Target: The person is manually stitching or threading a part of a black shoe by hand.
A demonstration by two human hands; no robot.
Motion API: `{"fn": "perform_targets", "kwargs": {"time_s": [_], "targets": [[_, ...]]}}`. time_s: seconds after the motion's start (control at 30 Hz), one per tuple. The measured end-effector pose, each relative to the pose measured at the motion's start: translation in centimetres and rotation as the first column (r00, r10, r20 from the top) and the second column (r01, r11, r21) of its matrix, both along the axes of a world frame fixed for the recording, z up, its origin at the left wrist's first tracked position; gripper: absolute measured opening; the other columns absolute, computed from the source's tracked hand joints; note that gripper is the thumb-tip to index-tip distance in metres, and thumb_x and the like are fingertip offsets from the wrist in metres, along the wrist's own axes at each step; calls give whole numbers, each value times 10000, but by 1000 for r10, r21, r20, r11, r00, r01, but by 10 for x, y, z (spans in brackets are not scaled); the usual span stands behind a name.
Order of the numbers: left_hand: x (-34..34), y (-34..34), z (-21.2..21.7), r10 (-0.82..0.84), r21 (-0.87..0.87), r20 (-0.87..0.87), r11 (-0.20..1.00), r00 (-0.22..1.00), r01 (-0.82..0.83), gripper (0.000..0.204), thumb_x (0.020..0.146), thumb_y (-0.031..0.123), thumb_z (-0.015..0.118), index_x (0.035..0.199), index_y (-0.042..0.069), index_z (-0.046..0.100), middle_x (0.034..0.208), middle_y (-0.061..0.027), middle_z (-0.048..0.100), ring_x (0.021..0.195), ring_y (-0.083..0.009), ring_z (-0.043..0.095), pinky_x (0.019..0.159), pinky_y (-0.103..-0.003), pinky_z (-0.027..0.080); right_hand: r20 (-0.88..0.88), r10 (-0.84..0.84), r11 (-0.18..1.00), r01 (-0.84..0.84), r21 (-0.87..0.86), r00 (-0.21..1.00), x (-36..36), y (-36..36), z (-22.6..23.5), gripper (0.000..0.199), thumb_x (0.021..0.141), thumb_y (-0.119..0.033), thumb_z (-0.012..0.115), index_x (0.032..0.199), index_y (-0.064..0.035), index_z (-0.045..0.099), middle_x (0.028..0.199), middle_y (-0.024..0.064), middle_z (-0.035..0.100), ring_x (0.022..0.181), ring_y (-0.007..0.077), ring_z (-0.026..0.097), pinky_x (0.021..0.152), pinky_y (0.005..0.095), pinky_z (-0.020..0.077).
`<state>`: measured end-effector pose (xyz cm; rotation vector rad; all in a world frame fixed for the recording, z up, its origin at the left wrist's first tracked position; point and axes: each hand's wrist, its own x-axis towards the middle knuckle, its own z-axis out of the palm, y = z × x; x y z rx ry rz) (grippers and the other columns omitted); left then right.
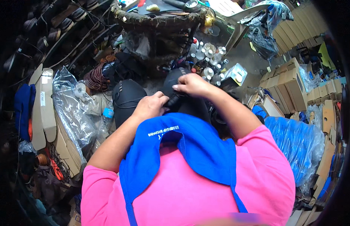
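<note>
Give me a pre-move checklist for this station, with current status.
1. Both hands visible: ok; left hand and right hand are over the lap.
2. Grip on the dark material between them: cannot tell; fingertips partly hidden, black against black.
3. Round table free of clutter: not ok; tools and scraps lie on it.
4. Floor beyond the right hand free of bottles: not ok; they stand clustered there.
5. All those bottles capped: cannot tell; too small and overlapped.
6. Apron worn: ok; blue, over the pink shirt.
</note>
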<state>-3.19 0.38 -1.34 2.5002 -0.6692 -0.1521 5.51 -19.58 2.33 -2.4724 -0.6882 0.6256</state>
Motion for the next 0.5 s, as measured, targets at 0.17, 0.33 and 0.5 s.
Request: {"fn": "perform_targets", "kwargs": {"time_s": [0.17,0.33,0.5], "targets": [[4,-7,12,-49,-89,-73,995,996,42,337,709,182,704,1005,56,605,935,-137,549,874,-336,598,752,-416,491,-182,-87,991,104,89,980,3,-12,-15,387,844,-385,589,802,-4,643,726,167,615,684,244,605,653,372,453],[4,29,-2,72,-292,-33,953,997,-78,197,787,68,580,976,15,599,903,-141,552,872,-301,577,769,-373,475,-143,83,977,-52,207,986,16,-10,-34,338,868,-338,571,878,-9,648,780,158,630,728,235,605,692,362,457],[-11,48,28,293,-331,-164,883,942,-332,210,820,16,515,1019,32,577,885,-168,580,841,-317,588,749,-369,472,125,-35,989,17,147,992,-6,1,-7,322,825,-300,628,876,16,591,836,185,616,822,336,609,708,402,470]]}}
